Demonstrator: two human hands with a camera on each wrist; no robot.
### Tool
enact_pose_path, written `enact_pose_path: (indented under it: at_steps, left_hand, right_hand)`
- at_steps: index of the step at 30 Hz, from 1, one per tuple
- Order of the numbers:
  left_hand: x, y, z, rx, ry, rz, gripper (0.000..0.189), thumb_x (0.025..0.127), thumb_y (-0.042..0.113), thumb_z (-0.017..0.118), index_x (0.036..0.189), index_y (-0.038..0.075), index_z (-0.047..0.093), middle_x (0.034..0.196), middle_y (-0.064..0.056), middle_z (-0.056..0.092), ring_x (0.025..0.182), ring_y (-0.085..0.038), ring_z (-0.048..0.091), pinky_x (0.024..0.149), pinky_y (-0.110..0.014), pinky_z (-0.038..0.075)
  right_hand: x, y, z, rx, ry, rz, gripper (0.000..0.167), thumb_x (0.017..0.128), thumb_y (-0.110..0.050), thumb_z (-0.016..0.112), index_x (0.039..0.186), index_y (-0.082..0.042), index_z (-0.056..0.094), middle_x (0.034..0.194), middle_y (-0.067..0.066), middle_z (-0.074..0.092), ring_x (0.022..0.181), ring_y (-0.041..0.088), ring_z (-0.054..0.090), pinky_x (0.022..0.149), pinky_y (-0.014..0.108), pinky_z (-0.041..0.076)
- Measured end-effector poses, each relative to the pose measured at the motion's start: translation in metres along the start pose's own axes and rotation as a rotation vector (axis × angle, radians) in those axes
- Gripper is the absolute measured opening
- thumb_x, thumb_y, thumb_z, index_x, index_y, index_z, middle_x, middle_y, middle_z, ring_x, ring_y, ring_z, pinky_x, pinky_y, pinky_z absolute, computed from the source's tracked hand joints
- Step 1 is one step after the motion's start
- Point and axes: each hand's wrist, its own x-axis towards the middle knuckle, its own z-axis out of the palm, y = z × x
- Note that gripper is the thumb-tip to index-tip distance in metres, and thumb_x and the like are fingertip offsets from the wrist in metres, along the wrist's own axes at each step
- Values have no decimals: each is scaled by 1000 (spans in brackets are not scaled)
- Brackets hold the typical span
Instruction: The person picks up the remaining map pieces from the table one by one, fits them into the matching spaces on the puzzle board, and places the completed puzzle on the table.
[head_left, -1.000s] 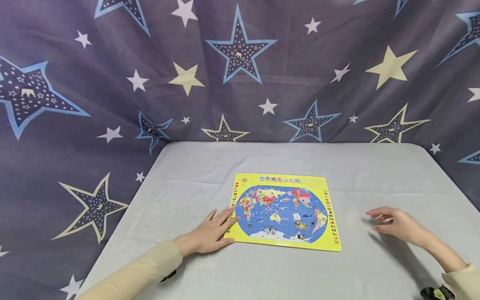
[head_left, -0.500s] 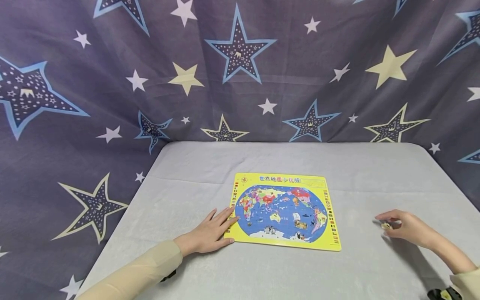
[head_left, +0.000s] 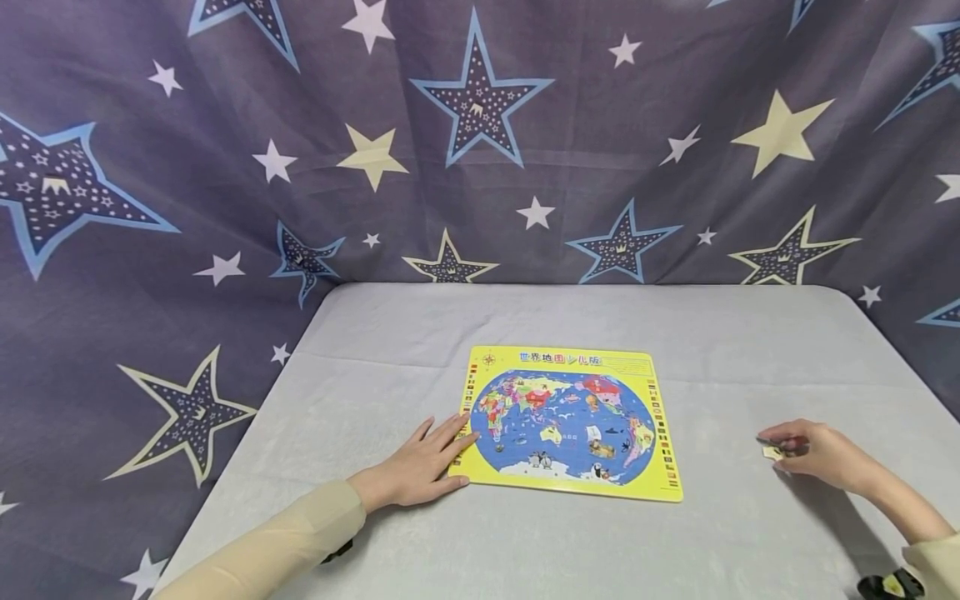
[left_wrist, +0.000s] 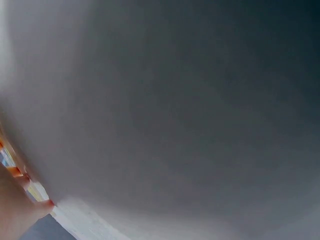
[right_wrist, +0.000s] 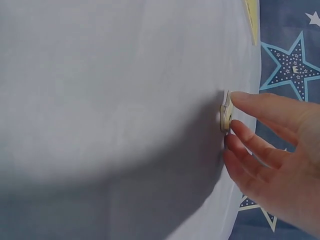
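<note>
In the head view a yellow-bordered world map puzzle board lies flat on the table. My left hand rests on its left edge, fingers spread over the border. The left wrist view catches only part of that hand at its lower left. To the board's right, my right hand pinches a small cream, irregular piece, apparently a puzzle piece, close to the tabletop. In the right wrist view the piece sits between the thumb and fingertips. Its printed face is mostly hidden.
A light grey cloth covers the table. Behind and to the left hangs a dark curtain with printed stars. A corner of the yellow board shows at the top of the right wrist view.
My right hand has moved a little right, and the small piece has come into sight between its fingers, tilting slightly. The left hand and board have stayed put.
</note>
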Motion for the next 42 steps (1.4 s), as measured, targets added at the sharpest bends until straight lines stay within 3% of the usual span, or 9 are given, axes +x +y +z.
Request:
enact_pose_path:
  at_steps: [7, 18, 26, 42]
  left_hand:
    - [0, 0, 0, 1, 0, -1, 66, 89, 58, 25, 143, 20, 18, 149, -6, 3, 135, -19, 5, 106, -49, 8]
    - [-1, 0, 2, -2, 0, -3, 66, 90, 57, 26, 143, 20, 18, 149, -6, 3, 135, -19, 5, 106, -49, 8]
    - [-1, 0, 2, 4, 13, 3, 64, 90, 55, 29, 143, 19, 20, 149, -7, 6, 135, -19, 7, 105, -49, 10]
    - [-1, 1, 1, 2, 19, 9, 64, 91, 54, 30, 143, 19, 20, 149, -7, 7, 135, -20, 8, 105, -49, 10]
  right_hand:
    - [1, -1, -2, -7, -36, 114, 36, 68, -2, 70, 99, 12, 60, 77, -1, 54, 62, -3, 40, 53, 20, 39]
    - [-1, 4, 3, -35, 13, 76, 25, 68, -1, 71, 90, 8, 63, 71, -5, 50, 60, -3, 36, 50, 21, 35]
    - [2, 1, -1, 13, -78, 122, 26, 72, -3, 69, 93, 10, 62, 73, 0, 55, 60, -2, 39, 51, 21, 39]
    - [4, 2, 1, -11, -54, 124, 22, 69, 1, 68, 89, 8, 64, 72, -2, 54, 59, 1, 35, 49, 22, 34]
